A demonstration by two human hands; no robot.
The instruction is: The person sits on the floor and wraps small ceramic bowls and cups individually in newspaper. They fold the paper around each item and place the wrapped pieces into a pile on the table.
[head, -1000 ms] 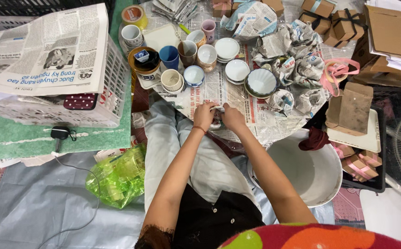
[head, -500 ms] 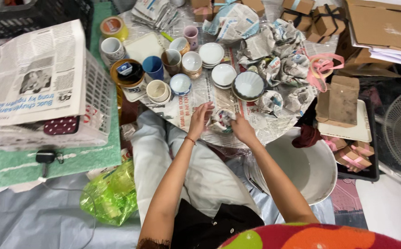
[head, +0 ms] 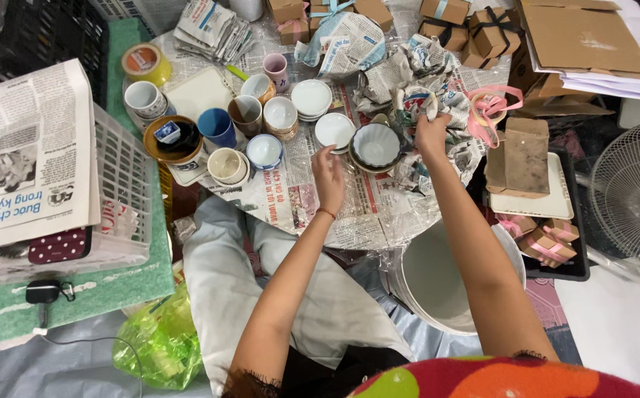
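Head view: left hand (head: 328, 171) extended palm-down, fingers loosely curled and holding nothing, fingertips just beside a small white saucer (head: 334, 130) at its 12 o'clock; right hand (head: 432, 130) reaching toward 12 o'clock, fingers pinching crumpled newspaper (head: 416, 81). Between the hands sits a fluted grey-white bowl (head: 376, 144), upright on the newspaper-covered table (head: 349, 214). Cups and small dishes cluster at 10 o'clock; a white bucket (head: 438, 284) stands at 5 o'clock, a fan (head: 637, 195) at 3 o'clock
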